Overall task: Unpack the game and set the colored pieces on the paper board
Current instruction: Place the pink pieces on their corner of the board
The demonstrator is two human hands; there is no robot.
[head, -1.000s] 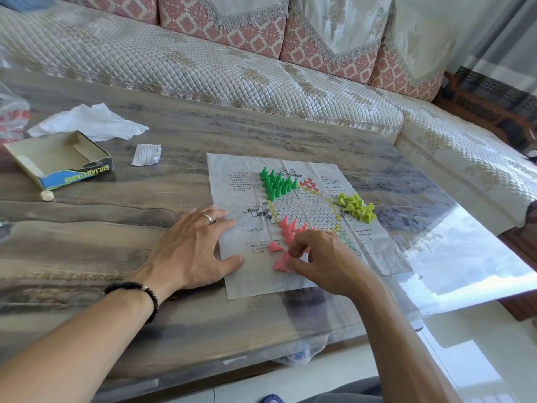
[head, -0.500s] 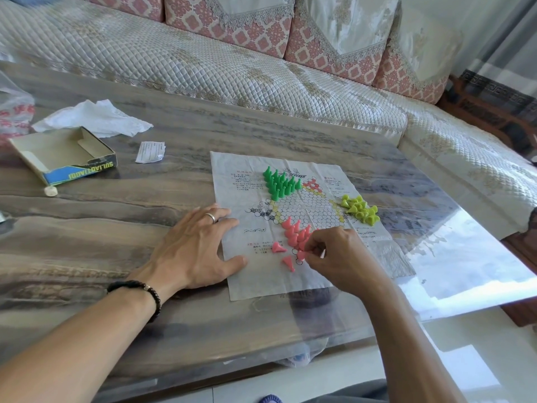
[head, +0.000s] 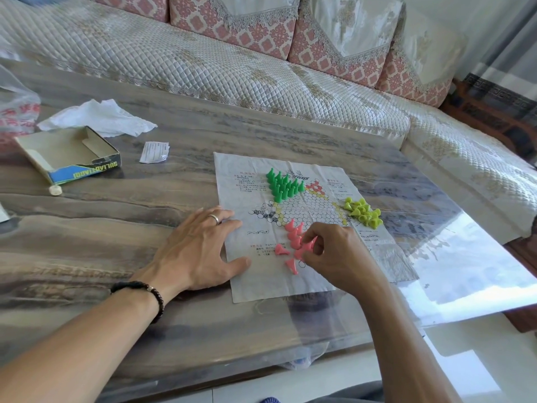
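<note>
The paper board (head: 290, 222) lies flat on the table (head: 116, 228) and serves as the reference for everything else. The left hand (head: 200, 248) rests with its fingers spread and nearly straight over the board's left edge, gripping nothing; it appears to be there to pin the thin sheet so it does not slide or curl while pieces are set. The right hand (head: 337, 251) hovers over the near corner of the printed star, fingers curled, thumb and fingertips pinching a pink piece (head: 308, 245), probably to stand it on a circle. Other pink pieces (head: 293, 234) cluster just left of that hand, some upright, a couple tipped over (head: 281, 250) nearer the board's front edge. The green pieces (head: 283, 186) stand packed together on the far-left point of the star, and the yellow-green pieces (head: 363, 213) lie in a loose heap at the right point, seemingly not yet arranged. Well to the left of the board sits the opened game box (head: 69, 154), with a crumpled tissue (head: 96, 117) behind it and a folded slip (head: 154, 152) between box and board. The table is a glossy, marbled brown slab under a clear cover, catching window glare on the board's right. Beyond the board's far side runs a quilted sofa (head: 232, 68) with patterned pink cushions.
</note>
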